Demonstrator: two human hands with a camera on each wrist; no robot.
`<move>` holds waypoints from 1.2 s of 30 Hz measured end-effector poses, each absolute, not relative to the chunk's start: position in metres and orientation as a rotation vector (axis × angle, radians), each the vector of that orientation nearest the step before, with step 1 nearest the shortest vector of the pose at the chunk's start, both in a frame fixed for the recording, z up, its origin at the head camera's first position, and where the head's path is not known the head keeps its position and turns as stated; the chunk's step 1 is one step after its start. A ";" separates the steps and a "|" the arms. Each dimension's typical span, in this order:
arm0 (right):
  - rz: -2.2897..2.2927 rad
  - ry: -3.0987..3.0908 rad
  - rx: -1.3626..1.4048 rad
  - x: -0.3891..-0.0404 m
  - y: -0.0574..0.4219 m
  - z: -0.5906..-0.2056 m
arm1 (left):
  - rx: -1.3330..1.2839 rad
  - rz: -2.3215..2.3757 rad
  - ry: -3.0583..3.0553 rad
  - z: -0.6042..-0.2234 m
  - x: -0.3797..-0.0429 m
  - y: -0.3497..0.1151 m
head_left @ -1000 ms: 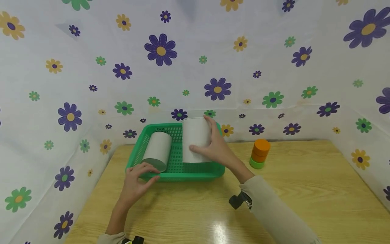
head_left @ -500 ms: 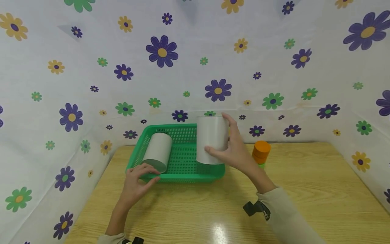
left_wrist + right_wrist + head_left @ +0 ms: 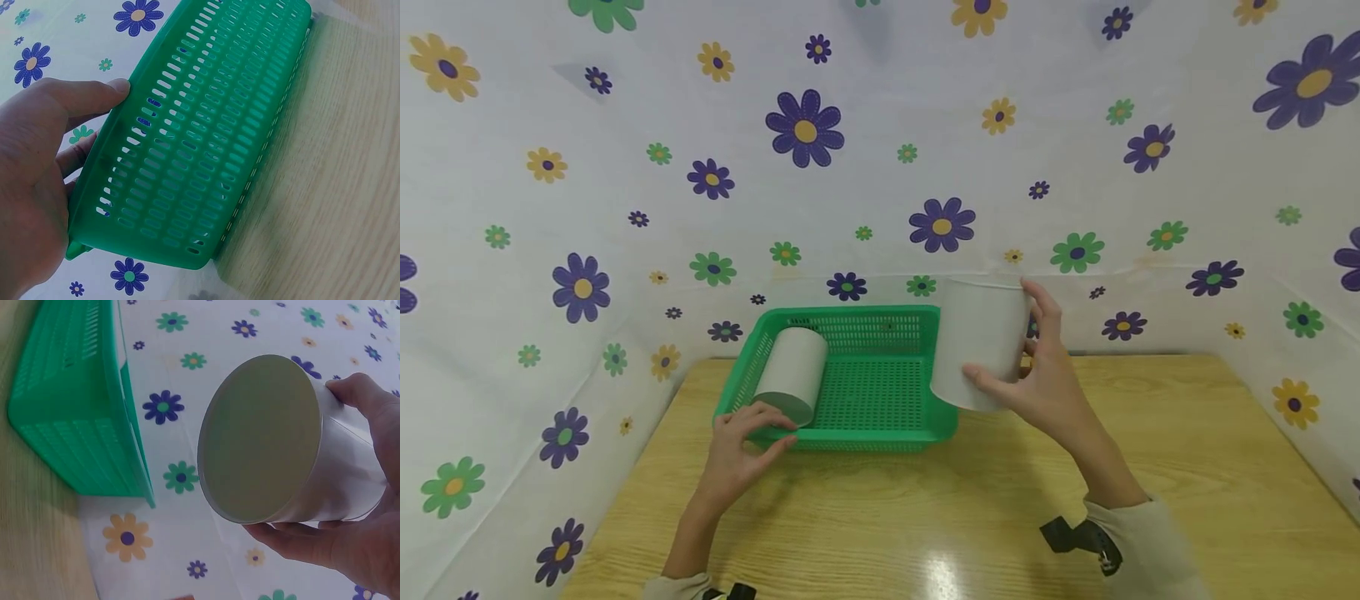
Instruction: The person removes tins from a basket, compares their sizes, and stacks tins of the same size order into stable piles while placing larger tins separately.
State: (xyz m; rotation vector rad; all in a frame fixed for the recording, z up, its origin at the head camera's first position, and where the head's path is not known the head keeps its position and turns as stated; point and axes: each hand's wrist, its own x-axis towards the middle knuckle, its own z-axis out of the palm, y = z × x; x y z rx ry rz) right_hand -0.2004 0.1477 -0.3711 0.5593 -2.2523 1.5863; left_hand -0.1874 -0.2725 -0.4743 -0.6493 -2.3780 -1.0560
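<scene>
My right hand (image 3: 1052,383) grips a white cylinder (image 3: 981,342) above the table, at the right end of the green basket (image 3: 872,435). The right wrist view shows the thumb and fingers on opposite sides of the cylinder (image 3: 262,440), its round end facing the camera. A second white cylinder (image 3: 792,371) lies on its side in the basket's left part. My left hand (image 3: 737,450) pinches the basket's front left rim. In the left wrist view the thumb (image 3: 117,87) lies at the rim of the basket (image 3: 181,137), with other fingers behind it.
The basket stands on a wooden table (image 3: 865,517). White cloth (image 3: 880,192) with printed flowers hangs behind and at the sides. Behind the right hand, the orange and green stack is almost wholly hidden in the head view.
My right hand has carried the white cylinder rightward, from over the basket to its right end, tilting it slightly. The left hand stays at the rim. The orange and green stack has become hidden.
</scene>
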 end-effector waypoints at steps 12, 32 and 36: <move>1.544 -2.213 0.440 -0.186 0.198 -0.371 | -0.648 -1.072 -2.392 -0.476 -0.187 -0.273; 1.437 -2.165 0.030 -0.176 0.285 -0.388 | -0.665 -1.066 -2.359 -0.474 -0.188 -0.270; 1.399 -2.198 -0.040 -0.183 0.292 -0.402 | -0.632 -1.074 -2.378 -0.474 -0.186 -0.271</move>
